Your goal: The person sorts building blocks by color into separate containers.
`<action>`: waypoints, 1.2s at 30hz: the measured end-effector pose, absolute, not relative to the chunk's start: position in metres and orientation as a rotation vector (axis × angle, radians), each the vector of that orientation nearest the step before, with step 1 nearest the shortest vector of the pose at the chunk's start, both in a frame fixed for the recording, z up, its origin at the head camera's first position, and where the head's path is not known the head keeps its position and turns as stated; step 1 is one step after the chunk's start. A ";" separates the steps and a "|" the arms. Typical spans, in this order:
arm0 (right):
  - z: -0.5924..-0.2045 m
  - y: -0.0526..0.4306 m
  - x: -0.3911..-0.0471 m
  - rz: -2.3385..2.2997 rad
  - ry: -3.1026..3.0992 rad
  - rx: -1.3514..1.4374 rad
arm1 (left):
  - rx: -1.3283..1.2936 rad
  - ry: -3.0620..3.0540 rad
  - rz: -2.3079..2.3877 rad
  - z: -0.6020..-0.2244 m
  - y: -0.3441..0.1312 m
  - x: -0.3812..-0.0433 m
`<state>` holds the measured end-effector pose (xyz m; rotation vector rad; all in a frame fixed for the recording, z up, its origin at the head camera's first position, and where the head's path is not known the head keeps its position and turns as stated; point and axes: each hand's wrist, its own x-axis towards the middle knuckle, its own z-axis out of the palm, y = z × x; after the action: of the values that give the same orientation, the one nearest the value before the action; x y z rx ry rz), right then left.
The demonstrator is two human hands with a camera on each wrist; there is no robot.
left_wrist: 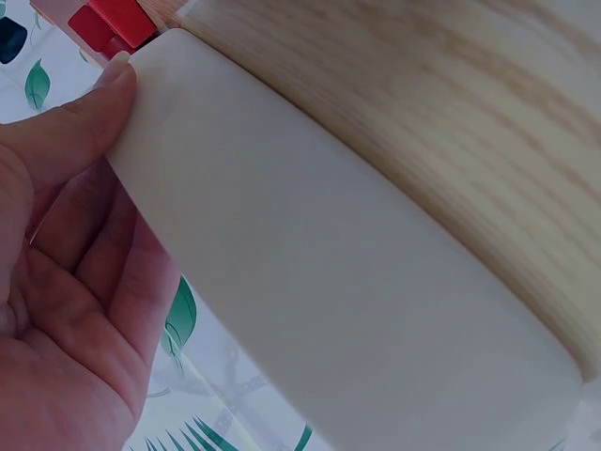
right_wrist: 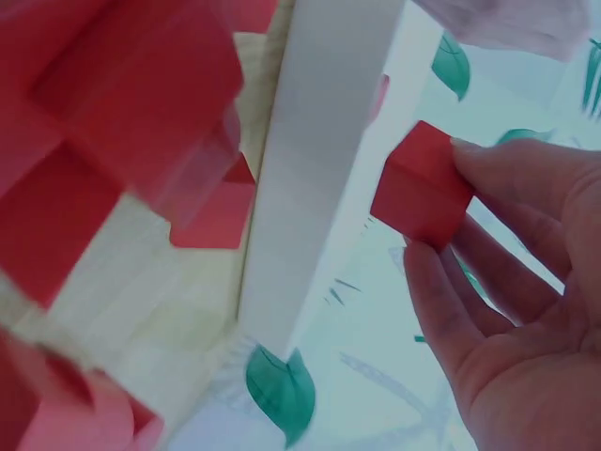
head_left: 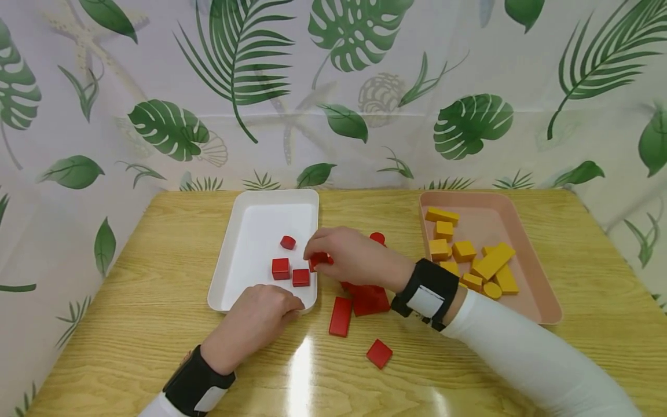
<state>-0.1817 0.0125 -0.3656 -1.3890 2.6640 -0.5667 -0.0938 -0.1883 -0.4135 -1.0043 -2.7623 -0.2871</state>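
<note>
My right hand (head_left: pixel 346 255) pinches a red cube (right_wrist: pixel 423 188) between thumb and fingertips, over the right wall of the white tray (head_left: pixel 247 243). Inside that tray sit two more red blocks, a cube (head_left: pixel 280 269) and a flatter-looking one (head_left: pixel 300 277), plus a small rounded red piece (head_left: pixel 288 242). At the tray's near edge my left hand (head_left: pixel 257 310) grips the rim; the left wrist view has the thumb (left_wrist: pixel 89 117) on the wall's edge and the other fingers curled behind it.
Right of the white tray lies a heap of red blocks (head_left: pixel 371 301), partly hidden under my right arm. A red oblong block (head_left: pixel 340 317) and a red square one (head_left: pixel 379 354) lie nearer me. Several yellow blocks (head_left: pixel 492 262) fill a pink tray (head_left: pixel 542 289) at the right.
</note>
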 end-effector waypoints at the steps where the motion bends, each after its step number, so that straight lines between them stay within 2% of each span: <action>1: -0.368 0.008 -0.183 -0.567 2.672 -1.384 | -1.006 -2.762 -0.290 -0.414 -0.188 -0.094; 13: -0.401 -0.028 -0.199 -0.335 2.742 -1.272 | -1.017 -2.747 -0.326 -0.416 -0.187 -0.092; 21: -0.403 -0.030 -0.200 -0.274 2.746 -1.299 | -1.019 -2.717 -0.329 -0.418 -0.188 -0.092; 30: -0.381 -0.015 -0.199 -0.372 2.720 -1.261 | -1.007 -2.740 -0.316 -0.417 -0.188 -0.093; 36: -0.368 0.002 -0.193 -0.213 2.691 -1.249 | -0.999 -2.764 -0.306 -0.415 -0.189 -0.093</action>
<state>-0.1928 0.0019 -0.3682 -1.2489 2.6912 -0.2131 -0.0932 -0.1886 -0.4152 -0.9989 -2.7643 -0.3061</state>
